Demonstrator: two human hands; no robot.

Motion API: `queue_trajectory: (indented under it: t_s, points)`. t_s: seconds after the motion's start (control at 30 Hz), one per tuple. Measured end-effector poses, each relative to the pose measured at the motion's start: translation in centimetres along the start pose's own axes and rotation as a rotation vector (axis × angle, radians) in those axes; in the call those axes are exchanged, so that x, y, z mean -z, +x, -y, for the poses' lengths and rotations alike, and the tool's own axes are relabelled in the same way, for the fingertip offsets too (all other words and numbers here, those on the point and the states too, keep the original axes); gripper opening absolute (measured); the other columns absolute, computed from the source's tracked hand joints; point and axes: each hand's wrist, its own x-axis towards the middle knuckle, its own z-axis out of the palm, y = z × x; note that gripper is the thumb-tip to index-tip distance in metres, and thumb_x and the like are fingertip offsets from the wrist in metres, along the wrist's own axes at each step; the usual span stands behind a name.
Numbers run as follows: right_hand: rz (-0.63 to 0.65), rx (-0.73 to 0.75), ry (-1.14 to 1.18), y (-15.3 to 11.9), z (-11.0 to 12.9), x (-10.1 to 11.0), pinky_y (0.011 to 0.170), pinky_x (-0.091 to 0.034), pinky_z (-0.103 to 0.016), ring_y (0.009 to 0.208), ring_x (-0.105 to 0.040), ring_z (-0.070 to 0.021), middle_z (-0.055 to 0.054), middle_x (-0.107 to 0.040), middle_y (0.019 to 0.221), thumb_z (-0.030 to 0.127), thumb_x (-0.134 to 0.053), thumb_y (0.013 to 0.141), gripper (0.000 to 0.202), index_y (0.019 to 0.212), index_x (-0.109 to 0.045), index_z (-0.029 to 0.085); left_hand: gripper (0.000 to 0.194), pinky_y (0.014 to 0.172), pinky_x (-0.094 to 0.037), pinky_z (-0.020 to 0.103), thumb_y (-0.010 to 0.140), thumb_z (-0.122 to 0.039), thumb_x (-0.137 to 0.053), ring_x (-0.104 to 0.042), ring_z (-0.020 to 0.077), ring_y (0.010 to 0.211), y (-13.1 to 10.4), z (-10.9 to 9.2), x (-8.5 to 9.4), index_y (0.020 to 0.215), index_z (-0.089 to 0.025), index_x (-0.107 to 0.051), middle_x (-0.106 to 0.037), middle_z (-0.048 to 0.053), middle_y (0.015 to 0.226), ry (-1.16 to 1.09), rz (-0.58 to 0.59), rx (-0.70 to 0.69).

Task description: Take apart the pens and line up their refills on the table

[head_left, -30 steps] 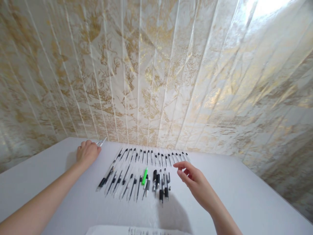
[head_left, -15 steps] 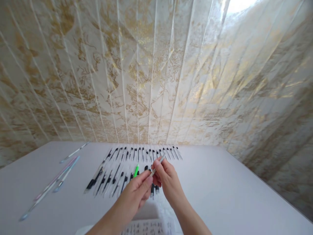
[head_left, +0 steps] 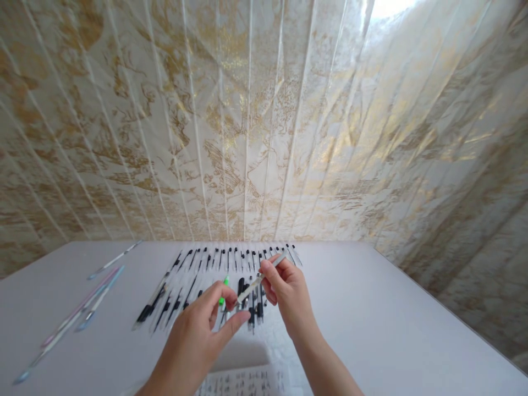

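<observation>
"What's in the right hand (head_left: 291, 291)?"

"A slim pale pen (head_left: 250, 289), pinched near its upper end between thumb and fingers. It's up off the tabletop (head_left: 391, 319), around the middle, over the nearer pens as we see it."

"Why the slant?"

"My guess is that it brings the low end down to the left hand (head_left: 193, 330). That hand is open, thumb and forefinger parted around the low end. Whether a fingertip brushes it, I can't tell."

"So the right hand carries it alone?"

"It seems so. Gripping it high leaves most of the shaft in view."

"And the lines of pens?"

"The far row of pens (head_left: 236, 250) runs along the tabletop's far edge, just before the gold-patterned cloth (head_left: 223, 137). Black caps or clips mostly point that way, with small gaps between, which I'd say makes each one easy to pick out. The nearer row of pens (head_left: 144, 314) is partly hidden by the left hand, and so is the green marker (head_left: 226, 281). Right of that lie chunkier dark pens (head_left: 259, 311), closer together."

"Anything apart?"

"Pink and blue pens (head_left: 85, 324) lie aslant towards the left edge, and a lone thin pen (head_left: 117, 257) sits by the far left corner. Perhaps their colours set them off. A written sheet (head_left: 243, 382) lies at the near edge, its marks too blurred to read."
</observation>
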Motion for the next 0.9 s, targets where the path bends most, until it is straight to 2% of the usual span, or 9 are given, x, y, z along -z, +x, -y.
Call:
queue_trajectory:
  t_s: [0.1,0.3,0.4,0.47,0.57,0.6,0.67,0.77,0.9]
  points:
    - [0.044,-0.006,-0.020,-0.1,-0.7,-0.5,0.038,-0.018,-0.019,0.036,-0.030,-0.0038,0.010,-0.040,0.043,0.045,-0.062,0.080,0.033,0.070,-0.046,0.018,0.030,0.052,-0.028,0.022,0.079,-0.050,-0.053,-0.034,0.0109,0.050,-0.1,0.5,-0.1,0.067,-0.022,-0.049,-0.038,-0.007,0.055,0.057,-0.035,-0.056]
    - [0.119,0.053,0.007,0.1,-0.7,-0.1,0.042,-0.025,-0.020,0.041,-0.032,-0.0051,0.009,-0.040,0.047,0.045,-0.059,0.082,0.030,0.074,-0.049,0.018,0.041,0.059,-0.036,0.021,0.090,-0.049,-0.034,-0.049,0.0116,0.057,-0.1,0.7,0.4,0.065,-0.021,-0.051,-0.055,-0.004,0.062,-0.083,0.082,-0.075]
    - [0.240,0.036,-0.022,0.2,0.2,0.8,0.050,-0.034,-0.021,0.049,-0.041,-0.0072,0.006,-0.048,0.059,0.046,-0.060,0.081,0.031,0.093,-0.055,0.017,0.044,0.062,-0.037,0.021,0.091,-0.048,-0.028,-0.052,0.0123,0.061,0.1,0.7,0.8,0.063,-0.020,-0.049,-0.055,-0.003,0.062,-0.142,0.117,-0.043]
    - [0.258,-0.028,-0.114,0.4,0.8,1.7,0.050,-0.036,-0.023,0.051,-0.043,-0.0086,0.004,-0.051,0.064,0.052,-0.055,0.083,0.038,0.099,-0.056,0.018,0.041,0.062,-0.037,0.021,0.090,-0.048,-0.031,-0.052,0.0128,0.061,0.2,0.8,1.0,0.067,-0.021,-0.050,-0.055,-0.003,0.063,-0.114,0.109,-0.059]
    - [0.168,-0.048,-0.423,0.7,1.5,3.0,0.048,-0.031,-0.023,0.048,-0.038,-0.0086,0.003,-0.043,0.054,0.059,-0.044,0.086,0.051,0.065,-0.058,0.015,0.034,0.059,-0.036,0.021,0.088,-0.049,-0.039,-0.051,0.0129,0.059,0.5,0.9,1.0,0.072,-0.022,-0.053,-0.056,-0.003,0.065,-0.031,0.083,-0.102]
    - [0.172,-0.051,-0.498,0.8,1.7,3.4,0.048,-0.028,-0.023,0.047,-0.035,-0.0082,0.003,-0.038,0.050,0.060,-0.043,0.086,0.056,0.054,-0.053,0.015,0.033,0.058,-0.036,0.021,0.087,-0.049,-0.041,-0.050,0.0128,0.059,0.5,0.9,1.0,0.073,-0.022,-0.054,-0.057,-0.003,0.066,-0.011,0.072,-0.109]
    - [0.248,-0.062,-0.505,0.8,2.3,4.1,0.047,-0.026,-0.023,0.047,-0.032,-0.0077,0.004,-0.036,0.050,0.058,-0.045,0.086,0.056,0.049,-0.046,0.016,0.031,0.058,-0.035,0.021,0.086,-0.049,-0.044,-0.049,0.0126,0.058,0.6,0.7,1.1,0.074,-0.022,-0.055,-0.057,-0.003,0.067,-0.009,0.066,-0.116]
    - [0.395,-0.051,-0.376,0.7,3.4,5.0,0.048,-0.029,-0.022,0.050,-0.036,-0.0087,0.004,-0.042,0.058,0.052,-0.054,0.083,0.038,0.065,-0.054,0.018,0.033,0.060,-0.036,0.021,0.088,-0.047,-0.041,-0.050,0.0129,0.059,0.6,0.6,1.3,0.069,-0.022,-0.052,-0.055,-0.003,0.065,-0.085,0.107,-0.129]
    - [0.431,-0.015,-0.541,0.5,4.1,5.8,0.053,-0.035,-0.023,0.060,-0.045,-0.0118,-0.001,-0.057,0.077,0.046,-0.059,0.082,0.028,0.093,-0.065,0.021,0.036,0.060,-0.035,0.022,0.089,-0.044,-0.038,-0.049,0.0126,0.058,0.7,0.9,1.7,0.065,-0.021,-0.051,-0.054,-0.003,0.062,-0.067,0.140,-0.126]
